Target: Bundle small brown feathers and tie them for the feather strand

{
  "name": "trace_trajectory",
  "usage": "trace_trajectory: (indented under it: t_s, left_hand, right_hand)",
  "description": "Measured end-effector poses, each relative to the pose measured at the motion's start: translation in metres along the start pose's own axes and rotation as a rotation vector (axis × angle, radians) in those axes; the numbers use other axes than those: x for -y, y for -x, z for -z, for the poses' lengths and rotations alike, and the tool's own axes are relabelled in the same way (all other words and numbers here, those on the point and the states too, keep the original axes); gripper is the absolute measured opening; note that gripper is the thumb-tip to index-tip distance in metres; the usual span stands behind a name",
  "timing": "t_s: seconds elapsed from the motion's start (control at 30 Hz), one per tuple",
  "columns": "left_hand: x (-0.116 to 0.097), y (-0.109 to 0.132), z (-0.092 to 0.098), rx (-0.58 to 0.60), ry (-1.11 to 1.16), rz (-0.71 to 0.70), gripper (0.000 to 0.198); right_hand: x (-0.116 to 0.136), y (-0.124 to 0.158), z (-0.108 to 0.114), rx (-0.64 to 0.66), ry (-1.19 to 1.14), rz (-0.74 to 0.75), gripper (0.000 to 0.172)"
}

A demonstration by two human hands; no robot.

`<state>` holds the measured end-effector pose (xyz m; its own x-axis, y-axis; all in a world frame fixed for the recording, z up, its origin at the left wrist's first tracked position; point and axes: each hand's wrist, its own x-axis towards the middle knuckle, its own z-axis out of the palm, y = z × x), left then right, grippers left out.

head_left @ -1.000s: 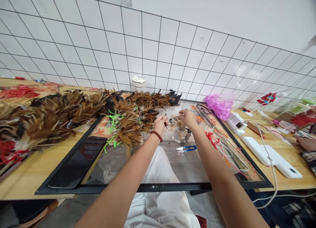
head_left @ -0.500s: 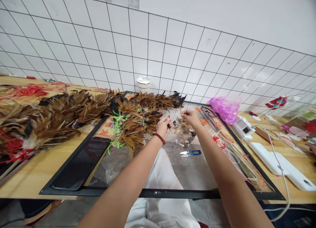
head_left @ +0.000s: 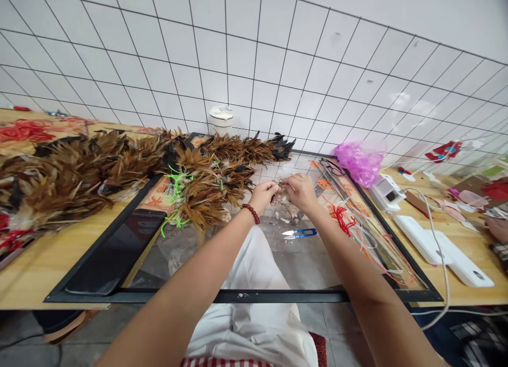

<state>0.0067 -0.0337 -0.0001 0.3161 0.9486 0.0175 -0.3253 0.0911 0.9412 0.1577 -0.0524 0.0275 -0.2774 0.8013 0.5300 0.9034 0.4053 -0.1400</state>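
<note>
My left hand [head_left: 262, 196], with a dark red bead bracelet [head_left: 251, 213] at its wrist, is closed on a feather whose dark part shows at the fingertips. My right hand [head_left: 302, 191] is closed close beside it, fingertips pinched around a small feather that is mostly hidden. Both hands hover over the glass panel [head_left: 317, 263]. Beneath them lies a scatter of loose feathers and fluff [head_left: 289, 212]. Blue-handled thread snips [head_left: 299, 233] lie nearer me. Left of my hands are bundled brown feathers [head_left: 198, 208] with bright green ties [head_left: 174, 197].
A black phone [head_left: 117, 253] rests at the panel's left side. More brown feather bundles [head_left: 67, 181] cover the left table. To the right are red cords [head_left: 342, 220], glasses [head_left: 332, 167], a purple plastic bag [head_left: 360, 163] and a white power bank [head_left: 462, 258]. Another person's hand [head_left: 496, 228] shows at far right.
My right hand has moved left and down to meet my left hand, bringing the pale feather with it. The whole view has shifted slightly.
</note>
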Motion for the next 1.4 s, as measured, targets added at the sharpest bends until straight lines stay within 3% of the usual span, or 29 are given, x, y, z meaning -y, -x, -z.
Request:
trace_trajectory:
  t_s: [0.27,0.37,0.47,0.53,0.67,0.77,0.87,1.03,1.1,1.23,1.4]
  left_hand:
    - [-0.003,0.001,0.003,-0.126,0.121,-0.118,0.017]
    - [-0.001,0.002,0.002,-0.115,0.020,-0.235,0.016]
    - [0.004,0.002,-0.001,-0.027,-0.095,-0.234,0.016]
    - [0.006,0.002,-0.003,-0.020,-0.113,-0.199,0.016]
    - [0.007,0.002,-0.003,-0.052,-0.076,-0.200,0.015]
    - [0.006,0.004,-0.002,-0.059,-0.076,-0.225,0.015]
    - [0.005,0.005,-0.002,-0.055,-0.114,-0.254,0.015]
    - [0.004,0.006,-0.003,-0.030,-0.099,-0.226,0.014]
    - [0.003,0.006,-0.003,-0.086,-0.071,-0.222,0.013]
    - [-0.001,0.008,-0.002,-0.206,0.111,-0.099,0.013]
    - [-0.004,0.013,-0.006,-0.148,0.136,-0.031,0.018]
  right_hand:
    - [-0.019,-0.001,0.001,-0.140,-0.436,-0.396,0.020]
    - [-0.015,-0.001,0.005,-0.099,-0.414,-0.280,0.015]
    - [-0.006,-0.003,0.004,-0.067,-0.442,-0.163,0.015]
    - [-0.004,-0.004,0.001,-0.132,-0.555,-0.257,0.018]
    - [-0.015,-0.007,-0.004,-0.347,-0.790,-0.607,0.032]
    - [-0.017,-0.007,-0.003,-0.262,-0.902,-0.691,0.033]
    - [-0.008,-0.007,0.000,-0.136,-1.039,-0.678,0.037]
    - [0.005,-0.007,0.004,-0.116,-1.073,-0.622,0.034]
    - [0.004,-0.006,0.009,-0.068,-1.052,-0.548,0.032]
    - [0.001,-0.002,0.018,0.156,-0.933,-0.331,0.027]
    - [0.009,0.000,0.012,0.115,-0.839,-0.287,0.022]
